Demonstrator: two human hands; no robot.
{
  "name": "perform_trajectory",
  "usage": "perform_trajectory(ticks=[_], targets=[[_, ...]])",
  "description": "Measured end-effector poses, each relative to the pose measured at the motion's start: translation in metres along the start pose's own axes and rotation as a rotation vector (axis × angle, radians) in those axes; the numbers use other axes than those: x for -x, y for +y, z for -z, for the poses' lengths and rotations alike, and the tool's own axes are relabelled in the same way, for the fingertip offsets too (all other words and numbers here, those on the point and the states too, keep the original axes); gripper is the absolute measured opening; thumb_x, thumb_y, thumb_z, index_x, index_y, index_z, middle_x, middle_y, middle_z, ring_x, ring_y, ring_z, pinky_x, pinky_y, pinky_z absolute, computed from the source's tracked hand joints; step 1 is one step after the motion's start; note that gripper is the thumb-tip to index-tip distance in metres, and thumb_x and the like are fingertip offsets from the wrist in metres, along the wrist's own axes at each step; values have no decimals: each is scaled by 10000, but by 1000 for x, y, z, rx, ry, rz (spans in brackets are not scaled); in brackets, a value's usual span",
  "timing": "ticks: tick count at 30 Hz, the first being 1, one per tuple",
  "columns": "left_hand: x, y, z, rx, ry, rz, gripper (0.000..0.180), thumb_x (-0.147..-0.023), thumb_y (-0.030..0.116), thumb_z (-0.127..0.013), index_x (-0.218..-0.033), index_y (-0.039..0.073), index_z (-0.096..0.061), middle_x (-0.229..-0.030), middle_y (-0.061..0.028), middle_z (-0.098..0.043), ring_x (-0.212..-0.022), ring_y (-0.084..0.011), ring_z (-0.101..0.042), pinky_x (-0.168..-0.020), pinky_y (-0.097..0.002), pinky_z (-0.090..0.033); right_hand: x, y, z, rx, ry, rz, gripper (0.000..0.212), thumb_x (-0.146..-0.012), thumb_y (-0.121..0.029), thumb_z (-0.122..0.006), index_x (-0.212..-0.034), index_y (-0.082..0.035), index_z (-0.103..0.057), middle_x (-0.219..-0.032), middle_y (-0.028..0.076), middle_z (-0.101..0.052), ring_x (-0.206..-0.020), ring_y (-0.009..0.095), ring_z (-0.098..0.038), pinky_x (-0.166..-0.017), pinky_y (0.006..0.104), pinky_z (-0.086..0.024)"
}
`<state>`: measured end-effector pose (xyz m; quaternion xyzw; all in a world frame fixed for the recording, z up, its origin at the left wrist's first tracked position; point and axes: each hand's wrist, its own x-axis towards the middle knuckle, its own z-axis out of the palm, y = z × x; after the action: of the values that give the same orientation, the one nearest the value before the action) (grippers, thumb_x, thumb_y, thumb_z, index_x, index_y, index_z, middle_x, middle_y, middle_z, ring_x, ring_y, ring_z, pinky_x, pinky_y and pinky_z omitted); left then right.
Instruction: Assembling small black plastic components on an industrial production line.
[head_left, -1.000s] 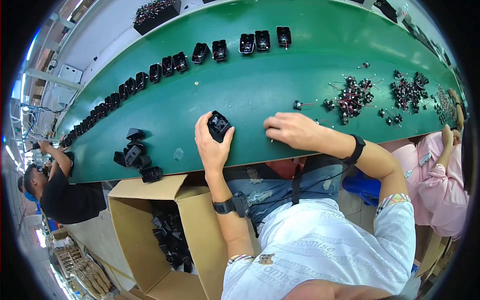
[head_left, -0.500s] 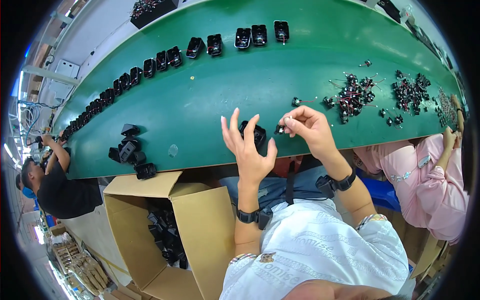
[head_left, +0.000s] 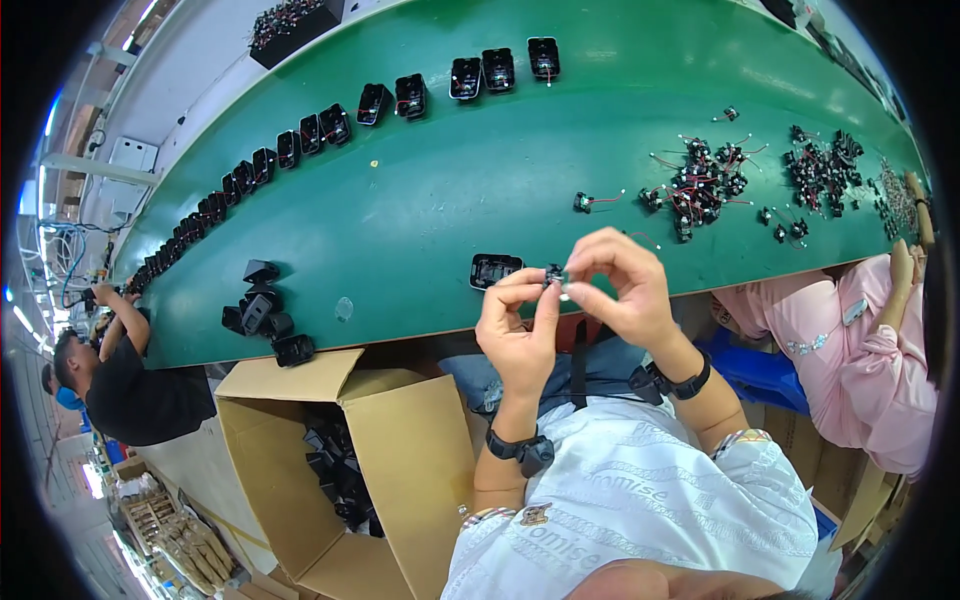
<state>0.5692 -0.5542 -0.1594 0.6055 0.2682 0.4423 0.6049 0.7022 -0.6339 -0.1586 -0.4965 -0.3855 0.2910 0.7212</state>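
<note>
Between both hands, above the near edge of the green table [head_left: 420,215], is a small black part with wires [head_left: 554,272]. My left hand [head_left: 520,330] pinches it from the left between thumb and fingers. My right hand [head_left: 625,290] is closed on its right side, thumb and index finger together at the part. Just beyond my left fingertips a black plastic housing [head_left: 494,270] lies with its hollow side up. A single wired part [head_left: 583,202] with a red lead rests farther back. Fingers hide much of the held part.
Black housings [head_left: 411,96] form a long curved row toward the far left. Piles of wired parts [head_left: 705,190] and black pieces [head_left: 825,172] lie right. Stacked housings [head_left: 262,310] stand near-left, above an open carton [head_left: 400,470] of black parts. People sit at both sides.
My left hand has come from spread open to a pinch on the small part, uncovering the housing beyond it. My right hand has shifted slightly left and turned. The view has tilted a little.
</note>
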Motion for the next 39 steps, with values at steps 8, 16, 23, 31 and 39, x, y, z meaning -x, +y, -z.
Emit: perform_trajectory(ticks=[8, 16, 23, 31, 39], targets=[[8, -13, -5, -167, -20, -200, 172, -868, -55, -774, -967, 3, -645, -1117, -171, -711, -1007, -212, -704, -880, -336, -581, 9, 7, -3, -179, 71, -52, 140, -887, 65, -730, -1019, 20, -722, -1085, 115, -653, -951, 145, -668, -826, 281, -575], [23, -18, -10, -263, -25, -213, 223, -853, -47, -771, -1028, 5, -642, -1109, -175, -699, -931, -220, -713, -805, -306, -569, 9, 6, -7, 388, 184, 320, 211, -791, 68, -791, -977, -28, -763, -901, 104, -701, -794, 185, -670, -698, 291, -533], [-3, 6, 37, -995, 55, -247, 827, -718, 400, -917, -1340, -2, -549, -1332, -188, -550, -1240, -360, -514, -1040, -489, -420, 4, 17, 21, 414, 125, 255, 172, -828, 72, -771, -978, -5, -737, -981, 106, -680, -860, 183, -666, -711, 279, -529], [-24, -11, 29, -1250, -50, -15, 970, -627, 540, -929, -1388, 79, -545, -1142, -126, -603, -1056, -323, -611, -874, -438, -477, -1, 14, 15, 306, -2, 68, 82, -903, 43, -708, -983, 23, -716, -1101, 139, -724, -925, 160, -690, -758, 292, -569], [-2, -19, 19, -1058, -244, -27, 948, -648, 276, -936, -1441, 11, -490, -735, -42, -541, -701, -272, -571, -783, -421, -474, 15, 42, -7, 209, 26, -12, 72, -913, 11, -724, -977, 40, -706, -1068, 125, -721, -879, 130, -681, -754, 268, -566]])
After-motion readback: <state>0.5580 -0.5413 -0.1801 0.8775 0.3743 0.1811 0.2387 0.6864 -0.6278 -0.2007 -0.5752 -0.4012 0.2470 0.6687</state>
